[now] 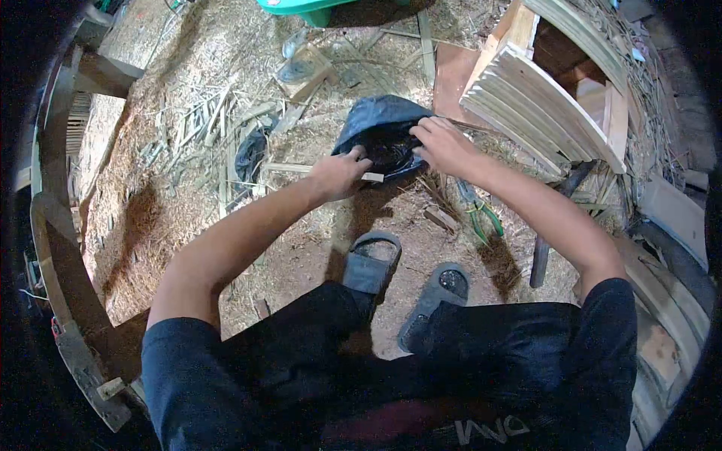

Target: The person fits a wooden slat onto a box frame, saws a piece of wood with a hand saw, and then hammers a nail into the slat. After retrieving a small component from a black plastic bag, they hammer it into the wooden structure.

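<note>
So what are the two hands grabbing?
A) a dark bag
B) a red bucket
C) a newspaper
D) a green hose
A: the left hand and the right hand each grip an edge of the dark bag, which sits on the straw-covered ground.

Warm daylight, fairly bright and even on the straw-covered ground (188, 150), palest at upper left. Soft shadows lie on the dirt under the left forearm (256, 225) and beside the sandals (372, 259). The black bag (380, 124) loses detail in its dark folds. Fisheye view: black vignette in the corners, and the plank (56, 286) at the left edge is bowed. Centre sharp, margins softer.
</note>
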A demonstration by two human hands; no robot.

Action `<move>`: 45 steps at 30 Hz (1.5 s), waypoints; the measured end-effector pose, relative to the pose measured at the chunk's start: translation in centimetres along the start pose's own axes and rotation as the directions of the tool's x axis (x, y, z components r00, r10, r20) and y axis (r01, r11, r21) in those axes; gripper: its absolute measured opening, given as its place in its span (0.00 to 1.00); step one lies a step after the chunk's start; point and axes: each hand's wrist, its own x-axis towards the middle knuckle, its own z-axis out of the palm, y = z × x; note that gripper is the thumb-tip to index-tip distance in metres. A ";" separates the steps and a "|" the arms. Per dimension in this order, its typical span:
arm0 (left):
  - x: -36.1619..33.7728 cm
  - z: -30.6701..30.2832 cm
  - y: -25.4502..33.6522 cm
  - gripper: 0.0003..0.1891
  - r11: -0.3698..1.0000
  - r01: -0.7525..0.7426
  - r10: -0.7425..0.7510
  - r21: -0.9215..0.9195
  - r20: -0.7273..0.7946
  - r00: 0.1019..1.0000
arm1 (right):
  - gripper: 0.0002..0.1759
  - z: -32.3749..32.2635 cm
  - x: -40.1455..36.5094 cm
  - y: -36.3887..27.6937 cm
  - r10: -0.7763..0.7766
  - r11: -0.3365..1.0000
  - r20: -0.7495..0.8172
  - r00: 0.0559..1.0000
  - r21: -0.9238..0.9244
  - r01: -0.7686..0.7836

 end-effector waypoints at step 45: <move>-1.2 3.1 0.2 0.32 0.992 -0.114 0.118 -0.049 0.088 0.989 | 0.11 5.0 3.4 -1.1 0.082 0.924 0.139 0.987 0.360 -0.127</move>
